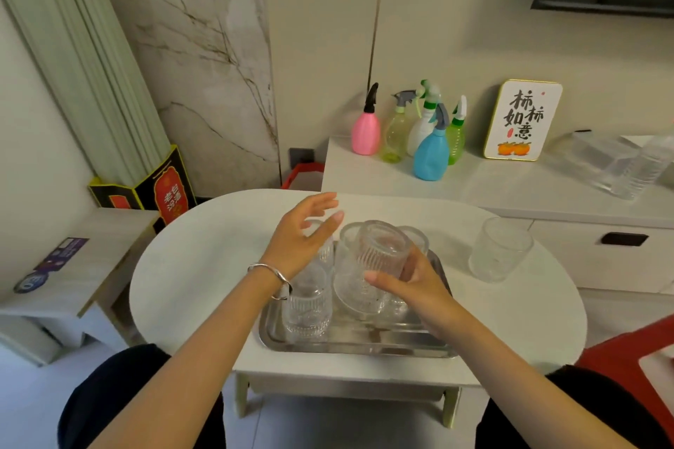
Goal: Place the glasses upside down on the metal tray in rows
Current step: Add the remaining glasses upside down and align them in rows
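A metal tray (350, 343) lies on a small white oval table (189, 266). Several ribbed clear glasses stand upside down on it; one (306, 310) sits at the tray's front left. My right hand (419, 288) grips another ribbed glass (375, 255), held tilted above the tray's middle with its base towards the camera. My left hand (302, 230) hovers over the tray's back left with its fingers spread and nothing in it. One more clear glass (499, 248) stands upright on the table, to the right of the tray.
Behind the table a low white cabinet (510, 189) carries several coloured spray bottles (430, 153), a framed sign (521, 120) and clear plastic containers (620, 168). A red stool (627, 357) is at the right; a low side table (73, 266) is at the left.
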`<state>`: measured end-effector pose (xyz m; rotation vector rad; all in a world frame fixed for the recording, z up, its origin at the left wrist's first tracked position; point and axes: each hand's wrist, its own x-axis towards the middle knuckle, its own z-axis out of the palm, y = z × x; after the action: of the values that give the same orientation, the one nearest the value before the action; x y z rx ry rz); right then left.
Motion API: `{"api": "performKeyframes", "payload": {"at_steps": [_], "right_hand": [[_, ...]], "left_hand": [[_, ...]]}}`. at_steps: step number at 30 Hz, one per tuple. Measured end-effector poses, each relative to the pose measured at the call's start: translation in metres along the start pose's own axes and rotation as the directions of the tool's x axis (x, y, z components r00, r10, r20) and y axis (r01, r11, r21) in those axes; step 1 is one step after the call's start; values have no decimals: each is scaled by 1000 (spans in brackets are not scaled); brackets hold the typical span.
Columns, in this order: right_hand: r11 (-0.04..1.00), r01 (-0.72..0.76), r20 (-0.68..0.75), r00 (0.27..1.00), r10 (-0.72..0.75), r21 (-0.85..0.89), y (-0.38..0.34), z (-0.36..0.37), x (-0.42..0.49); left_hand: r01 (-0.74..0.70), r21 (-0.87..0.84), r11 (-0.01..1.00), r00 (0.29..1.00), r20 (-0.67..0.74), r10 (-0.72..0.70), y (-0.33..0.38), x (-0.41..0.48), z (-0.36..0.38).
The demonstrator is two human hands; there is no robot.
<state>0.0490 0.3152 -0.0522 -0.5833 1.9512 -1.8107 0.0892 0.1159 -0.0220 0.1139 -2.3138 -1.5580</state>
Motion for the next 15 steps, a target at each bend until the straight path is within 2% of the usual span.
{"api": "performKeyframes", "payload": {"at_steps": [3, 5, 15], "right_hand": [[997, 17, -18, 1000, -19, -70, 14, 0, -3], [992, 36, -24, 999, -39, -121, 21, -1, -5], [982, 39, -53, 997, -50, -185, 57, 14, -9]], "left_hand": [[31, 196, 980, 998, 39, -40, -30, -6, -9], [-8, 267, 964, 996, 83, -15, -44, -11, -8], [4, 331, 944, 996, 88, -35, -59, -13, -5]]}}
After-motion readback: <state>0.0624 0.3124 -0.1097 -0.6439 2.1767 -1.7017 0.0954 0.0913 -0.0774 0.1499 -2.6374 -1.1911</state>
